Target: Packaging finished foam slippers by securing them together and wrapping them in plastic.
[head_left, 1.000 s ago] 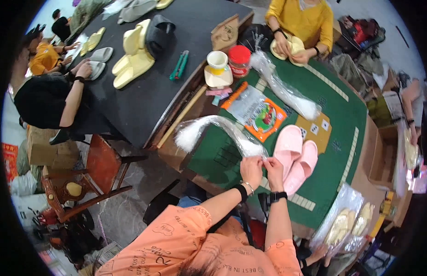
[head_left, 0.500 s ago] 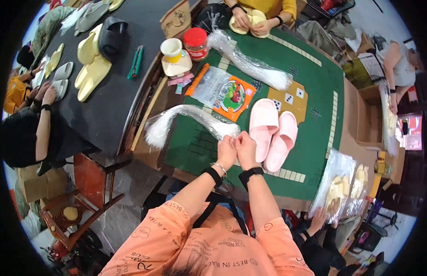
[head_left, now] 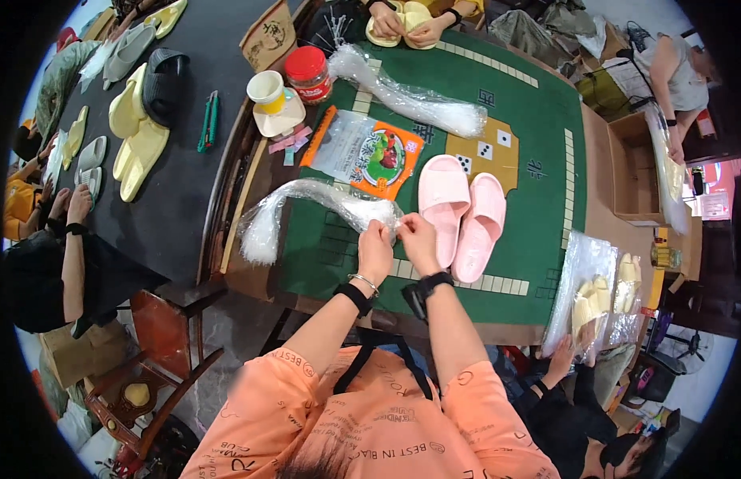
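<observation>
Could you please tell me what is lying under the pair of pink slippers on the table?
The pink slippers lie side by side on the green table mat, their toes overlapping a tan panel with dice marks. What the mat shows directly beneath them is covered.

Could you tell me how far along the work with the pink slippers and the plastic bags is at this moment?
Done: the pink slippers lie paired, side by side on the green table. In hand: the left hand and right hand both pinch one end of the clear plastic bag bundle. Left: the slippers are not yet in any bag.
</observation>
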Available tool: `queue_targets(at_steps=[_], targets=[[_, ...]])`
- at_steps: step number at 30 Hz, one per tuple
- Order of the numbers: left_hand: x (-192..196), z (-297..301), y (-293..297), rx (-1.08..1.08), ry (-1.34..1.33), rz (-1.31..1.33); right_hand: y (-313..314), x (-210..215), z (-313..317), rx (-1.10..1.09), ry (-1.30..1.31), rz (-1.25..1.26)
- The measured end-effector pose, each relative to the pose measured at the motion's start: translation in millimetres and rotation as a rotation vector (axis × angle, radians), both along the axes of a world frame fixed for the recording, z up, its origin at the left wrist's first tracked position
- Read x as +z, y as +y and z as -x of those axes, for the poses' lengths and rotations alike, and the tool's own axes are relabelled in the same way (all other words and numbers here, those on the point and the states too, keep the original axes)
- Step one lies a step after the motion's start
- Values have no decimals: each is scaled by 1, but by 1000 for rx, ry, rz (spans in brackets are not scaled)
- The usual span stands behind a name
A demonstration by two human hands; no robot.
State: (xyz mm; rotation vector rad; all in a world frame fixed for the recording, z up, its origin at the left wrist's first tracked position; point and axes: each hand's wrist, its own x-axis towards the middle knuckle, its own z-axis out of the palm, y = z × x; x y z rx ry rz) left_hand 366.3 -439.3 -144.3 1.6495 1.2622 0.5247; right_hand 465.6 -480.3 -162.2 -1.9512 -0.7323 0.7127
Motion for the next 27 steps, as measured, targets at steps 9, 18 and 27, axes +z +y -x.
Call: queue_targets(at_steps=[9,18,27], targets=[[19,-1,16,36,66,-524,-7,-6,10,-150,196,-95],[9,5,27,-200,-60,-202,-11,-15,9,-251,188,-331],[12,3,45,-342,22,-181,-16,23,40,-222,-510,-144]])
